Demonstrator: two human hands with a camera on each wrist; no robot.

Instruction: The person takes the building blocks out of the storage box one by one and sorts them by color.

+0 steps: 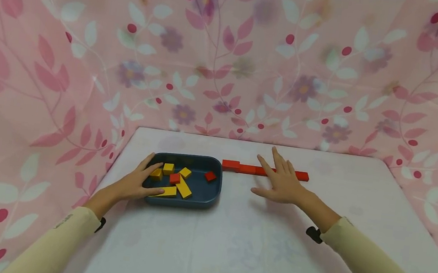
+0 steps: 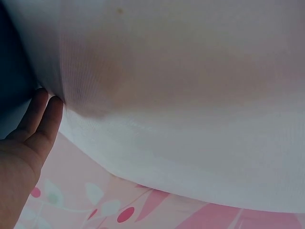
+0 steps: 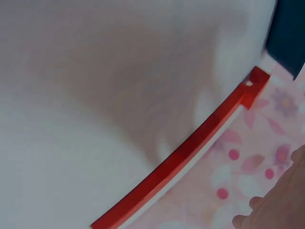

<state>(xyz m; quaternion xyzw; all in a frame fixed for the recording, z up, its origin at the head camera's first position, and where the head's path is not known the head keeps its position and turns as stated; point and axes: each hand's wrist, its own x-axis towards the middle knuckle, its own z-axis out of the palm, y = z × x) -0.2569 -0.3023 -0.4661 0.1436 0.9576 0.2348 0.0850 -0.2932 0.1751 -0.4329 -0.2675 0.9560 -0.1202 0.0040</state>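
Observation:
My left hand (image 1: 138,181) rests over the left end of a dark blue tray (image 1: 202,199), its thumb and a finger reaching over the inside. In the left wrist view, two fairly straight fingers (image 2: 50,121) lie against the tray's outer side. Yellow blocks (image 1: 184,187) of several shapes and a small red block (image 1: 174,178) sit in the tray, with another red cube (image 1: 210,176) further right. My right hand (image 1: 282,184), fingers spread, hovers by a row of red blocks (image 1: 247,169), partly hiding it. A larger-looking red block (image 1: 230,165) forms the row's left end, beside the tray.
A white cloth covers the table (image 1: 207,255). Pink floral fabric (image 1: 229,55) hangs behind the table and along its sides. The red row lies near the table's back edge. Dark bands (image 1: 314,234) show at the wrists.

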